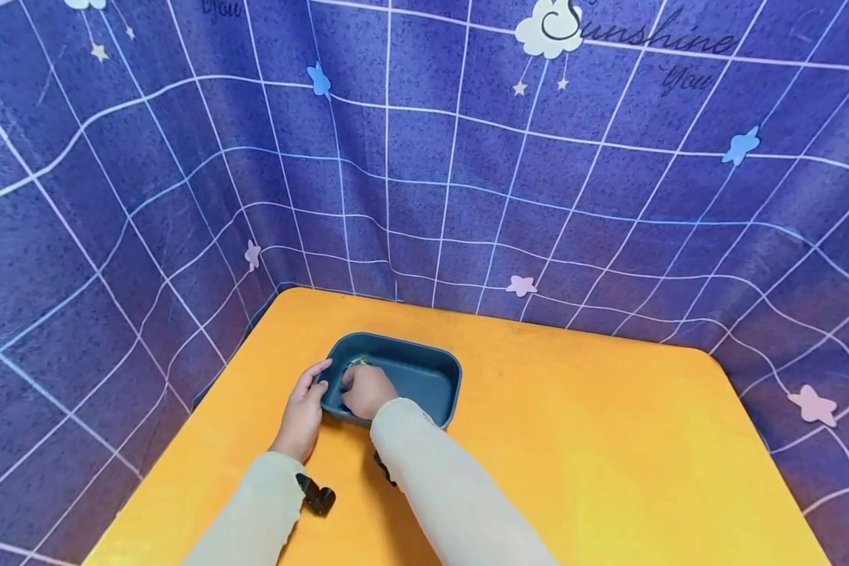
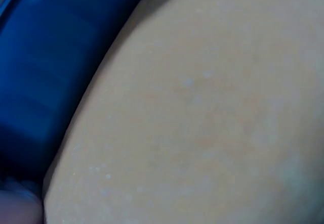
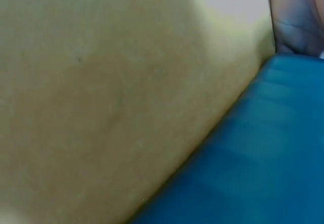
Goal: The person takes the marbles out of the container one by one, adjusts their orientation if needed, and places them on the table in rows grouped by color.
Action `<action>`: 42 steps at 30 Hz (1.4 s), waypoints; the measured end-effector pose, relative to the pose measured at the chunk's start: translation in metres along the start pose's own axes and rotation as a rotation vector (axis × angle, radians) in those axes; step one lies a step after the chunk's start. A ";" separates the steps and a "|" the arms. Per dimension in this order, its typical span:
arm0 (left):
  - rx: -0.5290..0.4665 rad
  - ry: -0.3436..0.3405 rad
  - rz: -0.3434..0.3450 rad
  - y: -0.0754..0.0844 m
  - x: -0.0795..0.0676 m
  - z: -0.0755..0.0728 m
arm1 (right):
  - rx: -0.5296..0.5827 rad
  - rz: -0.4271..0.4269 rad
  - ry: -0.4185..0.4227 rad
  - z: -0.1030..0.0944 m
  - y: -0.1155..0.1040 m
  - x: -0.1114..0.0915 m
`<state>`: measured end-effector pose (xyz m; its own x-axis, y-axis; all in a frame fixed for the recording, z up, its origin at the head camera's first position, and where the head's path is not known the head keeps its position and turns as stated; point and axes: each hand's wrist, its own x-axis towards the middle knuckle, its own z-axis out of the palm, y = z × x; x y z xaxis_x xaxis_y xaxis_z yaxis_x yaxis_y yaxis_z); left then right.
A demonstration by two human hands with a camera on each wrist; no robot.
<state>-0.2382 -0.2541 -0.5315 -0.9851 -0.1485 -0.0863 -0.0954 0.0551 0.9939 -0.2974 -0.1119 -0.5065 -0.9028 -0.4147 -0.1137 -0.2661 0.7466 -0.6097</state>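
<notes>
A dark blue, rounded rectangular tub [image 1: 417,385] sits on the yellow table, open side up. Against its left end lies my left hand [image 1: 303,409], its fairly straight fingers and thumb touching the rim. My right hand [image 1: 370,391] reaches down inside the tub's left half with bent fingers. Just past its knuckles shows a small yellow-green thing [image 1: 359,362], mostly hidden by the hand; its kind and whether the fingers hold it cannot be made out. In both wrist views the tub's blue wall [image 2: 45,67] appears blurred at one side, beside bare table surface or skin too close to tell.
The yellow table [image 1: 594,440] stretches to the right of the tub. A purple-blue curtain [image 1: 424,204] with grid lines, stars and clouds hangs along the table's back and sides. Black straps with a small device [image 1: 317,497] sit at the left wrist.
</notes>
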 end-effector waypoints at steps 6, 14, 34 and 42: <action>0.007 0.002 0.001 0.003 -0.004 0.001 | 0.086 0.057 0.048 -0.004 0.015 0.002; 0.022 0.021 0.028 -0.024 0.012 -0.002 | 0.181 0.111 0.124 -0.012 0.029 0.001; 0.025 0.040 0.014 -0.028 0.014 -0.002 | 0.346 0.145 0.138 -0.033 0.043 -0.001; 0.000 0.028 0.022 -0.024 0.011 0.000 | 0.396 0.090 0.088 -0.059 0.032 0.005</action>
<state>-0.2472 -0.2567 -0.5566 -0.9826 -0.1751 -0.0623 -0.0736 0.0587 0.9956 -0.3304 -0.0599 -0.4803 -0.9465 -0.2983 -0.1231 -0.0503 0.5131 -0.8569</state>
